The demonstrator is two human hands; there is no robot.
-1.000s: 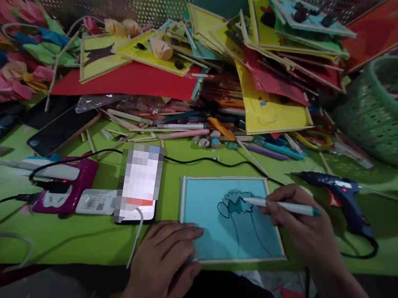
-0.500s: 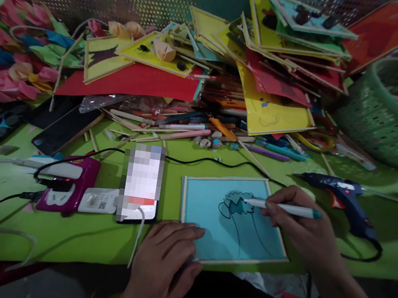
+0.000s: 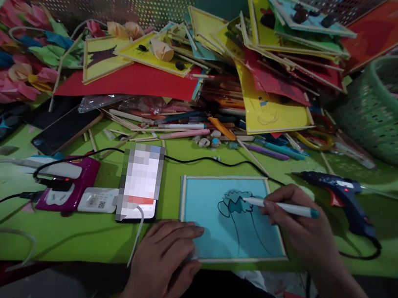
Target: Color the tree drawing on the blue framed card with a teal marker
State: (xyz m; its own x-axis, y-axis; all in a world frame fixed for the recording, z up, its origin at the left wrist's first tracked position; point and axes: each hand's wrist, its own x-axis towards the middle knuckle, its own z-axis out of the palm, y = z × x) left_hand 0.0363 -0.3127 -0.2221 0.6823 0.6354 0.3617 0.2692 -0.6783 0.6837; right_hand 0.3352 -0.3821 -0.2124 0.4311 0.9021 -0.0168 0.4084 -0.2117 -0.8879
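A light blue framed card (image 3: pixel 206 204) lies on the green table (image 3: pixel 78 240) in front of me, with a dark outline drawing on it. My right hand (image 3: pixel 302 227) pinches a white marker with a teal cap (image 3: pixel 287 208), its tip touching the drawing. My left hand (image 3: pixel 164 262) lies flat with fingers together, pressing on the card's near left corner.
A phone (image 3: pixel 140 182) and a purple power strip (image 3: pixel 67 189) with cables lie to the left. A blue glue gun (image 3: pixel 344 196) rests to the right, before a green basket (image 3: pixel 385 116). Pens, sticks and stacked coloured cards (image 3: pixel 271 55) fill the back; paper flowers (image 3: pixel 4 62) sit far left.
Almost nothing has changed. The marker tip has shifted very slightly on the drawing; my left hand stays on the card.
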